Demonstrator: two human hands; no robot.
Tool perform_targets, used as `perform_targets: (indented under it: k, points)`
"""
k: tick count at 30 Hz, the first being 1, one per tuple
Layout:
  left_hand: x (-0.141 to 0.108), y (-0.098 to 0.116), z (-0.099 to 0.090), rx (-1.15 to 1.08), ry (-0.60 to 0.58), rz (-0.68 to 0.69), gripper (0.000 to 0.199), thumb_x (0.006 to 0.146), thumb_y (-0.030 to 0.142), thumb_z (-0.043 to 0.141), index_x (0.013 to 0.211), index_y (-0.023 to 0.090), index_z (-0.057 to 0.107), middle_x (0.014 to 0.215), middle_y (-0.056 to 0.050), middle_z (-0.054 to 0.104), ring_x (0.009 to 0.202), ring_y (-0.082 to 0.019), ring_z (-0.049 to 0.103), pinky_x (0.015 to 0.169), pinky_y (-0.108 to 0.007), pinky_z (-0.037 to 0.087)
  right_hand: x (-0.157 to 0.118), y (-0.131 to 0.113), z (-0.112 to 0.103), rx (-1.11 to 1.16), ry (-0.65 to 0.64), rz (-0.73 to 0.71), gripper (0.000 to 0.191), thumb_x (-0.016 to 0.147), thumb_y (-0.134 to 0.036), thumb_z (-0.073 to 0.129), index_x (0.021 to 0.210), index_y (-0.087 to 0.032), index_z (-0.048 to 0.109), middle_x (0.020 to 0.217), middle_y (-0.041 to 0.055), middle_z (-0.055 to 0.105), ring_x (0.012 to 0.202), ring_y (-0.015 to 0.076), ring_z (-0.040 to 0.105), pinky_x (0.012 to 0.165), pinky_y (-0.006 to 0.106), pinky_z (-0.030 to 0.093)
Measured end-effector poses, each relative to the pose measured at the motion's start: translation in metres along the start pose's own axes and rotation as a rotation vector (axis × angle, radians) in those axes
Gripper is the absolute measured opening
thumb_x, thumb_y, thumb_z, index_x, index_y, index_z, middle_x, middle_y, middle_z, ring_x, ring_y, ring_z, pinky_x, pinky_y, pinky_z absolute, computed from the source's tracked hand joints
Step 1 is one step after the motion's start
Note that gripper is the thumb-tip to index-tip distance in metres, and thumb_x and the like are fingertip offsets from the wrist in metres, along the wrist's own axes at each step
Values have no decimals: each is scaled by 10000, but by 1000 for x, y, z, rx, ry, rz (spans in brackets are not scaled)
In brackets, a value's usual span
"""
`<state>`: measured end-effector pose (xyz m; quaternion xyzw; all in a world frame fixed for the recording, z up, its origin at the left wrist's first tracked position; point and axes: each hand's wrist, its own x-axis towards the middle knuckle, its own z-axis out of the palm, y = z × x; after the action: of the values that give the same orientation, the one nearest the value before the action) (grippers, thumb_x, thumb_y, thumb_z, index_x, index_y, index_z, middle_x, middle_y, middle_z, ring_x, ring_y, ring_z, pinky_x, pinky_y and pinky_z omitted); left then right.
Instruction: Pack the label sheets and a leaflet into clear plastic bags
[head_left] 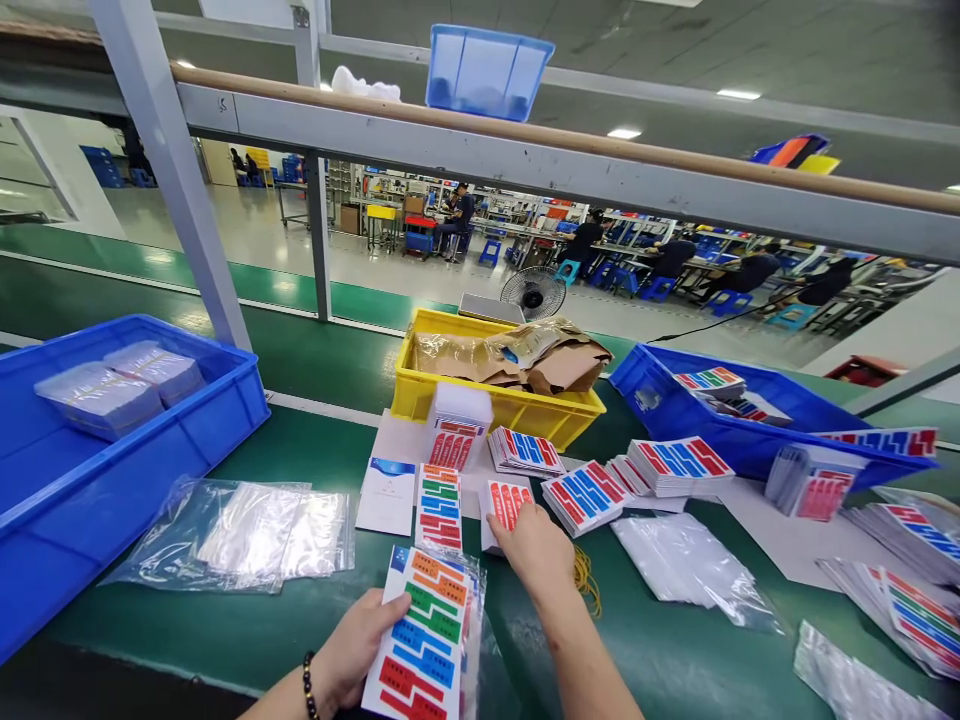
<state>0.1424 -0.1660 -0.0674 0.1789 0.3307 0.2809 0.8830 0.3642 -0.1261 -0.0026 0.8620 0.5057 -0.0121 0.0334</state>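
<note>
At 6 o'clock, the left hand [364, 640] pinches 1 multicoloured sheet [426, 635]; at 1 o'clock from it, the right hand [538, 550], closure unclear, touches 1 red-printed stack [508, 497]. 2 dark-blue bins [217, 425]: 9 and 3 o'clock.

Left hand [360, 637] gripping; right hand [538, 552] outstretched.

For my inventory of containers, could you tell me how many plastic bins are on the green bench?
3: a blue bin at the left, a yellow bin in the middle, and a second blue bin at the right. None appears hidden.
</note>
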Motion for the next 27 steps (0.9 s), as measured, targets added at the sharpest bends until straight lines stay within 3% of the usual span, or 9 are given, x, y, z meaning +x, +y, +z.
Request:
perform_targets:
  k: [4, 9, 12, 15, 27]
  points:
    - [-2, 3, 0, 20, -64, -12, 548, 686, 373, 700, 1029, 1, 489, 957, -222, 608, 811, -280, 624, 769, -387, 485, 2, 6, -6, 10, -36, -4, 485, 851, -507, 375, 975, -80, 568, 1062, 161, 523, 888, 257, 564, 717, 338, 414]
    - [-5, 7, 3, 11, -26, -36, 582, 658, 361, 721, 1046, -8, 493, 958, -231, 605, 804, -290, 623, 772, -396, 483, 2, 10, -8, 12, -64, -1, 453, 862, -481, 354, 895, -104, 602, 964, 133, 568, 882, 256, 570, 721, 337, 408]
    - [-4, 7, 5, 0, -8, -26, 599, 622, 356, 746, 1025, -10, 497, 958, -240, 601, 809, -298, 621, 780, -400, 478, 1, 7, -6, 3, -50, 0, 510, 833, -548, 380, 959, -98, 582, 1025, 140, 544, 883, 270, 567, 716, 356, 411]
    - [-3, 6, 5, -1, -36, -15, 572, 626, 357, 744, 998, -5, 502, 967, -243, 598, 820, -302, 619, 791, -410, 472, -1, 3, -5, -7, -46, -3, 482, 837, -508, 396, 988, -87, 576, 1056, 153, 530, 882, 274, 569, 723, 358, 408]
    - [-4, 7, 2, 18, -58, 7, 535, 643, 363, 734, 980, 14, 510, 938, -206, 617, 806, -279, 625, 756, -377, 489, 1, 9, -14, 29, -87, -32, 443, 857, -459, 348, 800, -120, 628, 881, 131, 597, 830, 255, 576, 670, 323, 379]
